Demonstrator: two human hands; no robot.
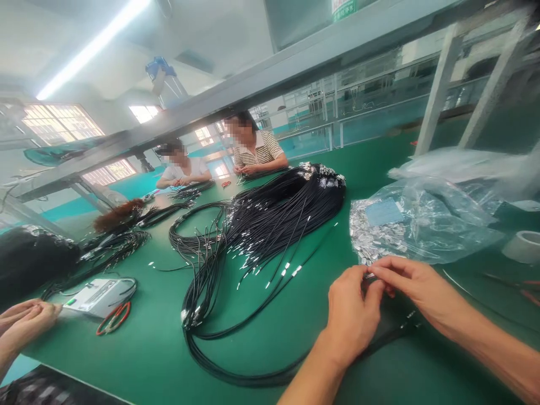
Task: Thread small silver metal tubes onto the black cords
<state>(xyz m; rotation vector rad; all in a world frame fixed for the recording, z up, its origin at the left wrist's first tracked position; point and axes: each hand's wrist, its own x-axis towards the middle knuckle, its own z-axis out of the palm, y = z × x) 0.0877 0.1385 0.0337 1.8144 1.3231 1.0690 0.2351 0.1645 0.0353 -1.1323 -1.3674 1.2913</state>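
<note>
My left hand [352, 315] and my right hand [415, 287] meet low on the right of the green table [160, 349], fingers pinched together around a small metal piece and the end of a black cable [392, 332] that trails off under my wrists. Just beyond my fingers lies a clear plastic bag of small silver metal parts [405, 225]. A big bundle of black cables with silver tips [270, 225] spreads across the middle of the table, looping toward me.
Two people sit at the far side handling cables [253, 152]. Another person's hands [21, 320] rest at the left edge near a white box [99, 295] and a red ring. A tape roll [525, 246] sits at right.
</note>
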